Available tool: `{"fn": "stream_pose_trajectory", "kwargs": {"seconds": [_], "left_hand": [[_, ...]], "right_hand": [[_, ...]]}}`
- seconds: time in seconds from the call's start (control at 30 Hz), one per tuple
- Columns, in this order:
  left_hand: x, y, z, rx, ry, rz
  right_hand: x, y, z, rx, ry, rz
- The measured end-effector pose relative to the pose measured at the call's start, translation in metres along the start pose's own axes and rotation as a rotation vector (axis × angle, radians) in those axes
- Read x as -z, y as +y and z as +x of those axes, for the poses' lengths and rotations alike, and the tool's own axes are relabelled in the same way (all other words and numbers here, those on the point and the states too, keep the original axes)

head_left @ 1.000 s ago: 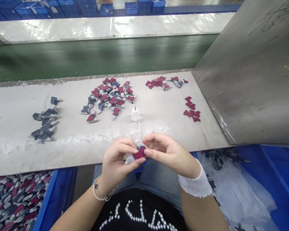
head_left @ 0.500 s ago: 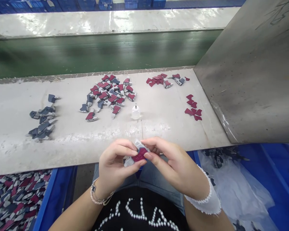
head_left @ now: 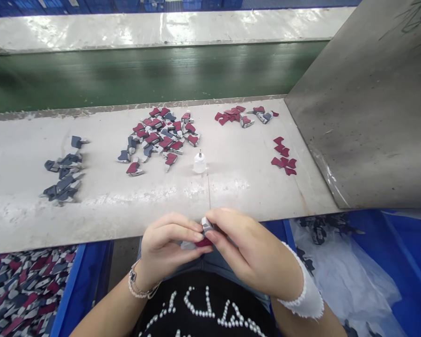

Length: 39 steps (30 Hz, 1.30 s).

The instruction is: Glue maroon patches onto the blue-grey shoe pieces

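Head view. Left hand and right hand close together at the table's near edge, fingers of both pinching one small grey-and-maroon part, mostly hidden by them. Beyond it, upright, a small white bottle. Heap of similar parts behind, to the left; loose maroon pieces off right. Blue bin lower left, full of parts.
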<state>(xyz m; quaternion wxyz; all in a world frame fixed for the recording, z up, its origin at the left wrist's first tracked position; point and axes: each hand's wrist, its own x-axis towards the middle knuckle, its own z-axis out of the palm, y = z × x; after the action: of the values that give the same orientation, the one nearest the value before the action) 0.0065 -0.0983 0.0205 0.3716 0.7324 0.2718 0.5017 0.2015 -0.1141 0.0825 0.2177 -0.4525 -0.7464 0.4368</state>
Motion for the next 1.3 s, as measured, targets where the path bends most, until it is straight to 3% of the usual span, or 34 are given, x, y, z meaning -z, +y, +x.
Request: {"fn": "stream_pose_trajectory", "kwargs": {"seconds": [0.13,0.27,0.33,0.4,0.47,0.57,0.77,0.83,0.97,1.1,1.3], "left_hand": [[-0.005,-0.003,-0.005,0.029,0.074,0.027],[-0.013,-0.004,-0.01,0.208,0.171,-0.135],[-0.014,-0.004,-0.012,0.362,0.148,-0.237],[-0.011,-0.003,-0.014,0.464,0.05,-0.241],[-0.007,-0.001,-0.015,0.456,-0.047,-0.13],[-0.003,0.003,-0.014,0.374,-0.088,0.032],[-0.013,0.011,-0.016,0.25,0.043,0.087],[-0.018,0.013,-0.016,0.265,0.102,0.055],[-0.023,0.016,-0.012,0.518,0.147,-0.237],[-0.02,0.015,-0.009,0.805,0.114,-0.587],[-0.011,0.005,-0.007,1.121,-0.081,-0.903]], "right_hand": [[-0.012,0.0,0.002,-0.009,0.097,-0.063],[-0.014,-0.001,0.003,0.007,0.094,-0.06],[-0.014,0.0,0.002,0.022,0.099,-0.105],[-0.016,0.002,0.001,0.048,0.127,-0.193],[-0.019,0.004,0.0,0.069,0.152,-0.282],[-0.022,0.005,-0.002,0.097,0.164,-0.364],[-0.017,-0.004,-0.009,0.185,0.177,-0.457],[-0.015,-0.006,-0.011,0.188,0.183,-0.467],[-0.013,-0.004,-0.011,0.186,0.155,-0.457],[-0.007,0.002,-0.005,0.191,0.06,-0.37],[0.004,0.009,0.01,-0.099,-0.087,-0.022]]}}
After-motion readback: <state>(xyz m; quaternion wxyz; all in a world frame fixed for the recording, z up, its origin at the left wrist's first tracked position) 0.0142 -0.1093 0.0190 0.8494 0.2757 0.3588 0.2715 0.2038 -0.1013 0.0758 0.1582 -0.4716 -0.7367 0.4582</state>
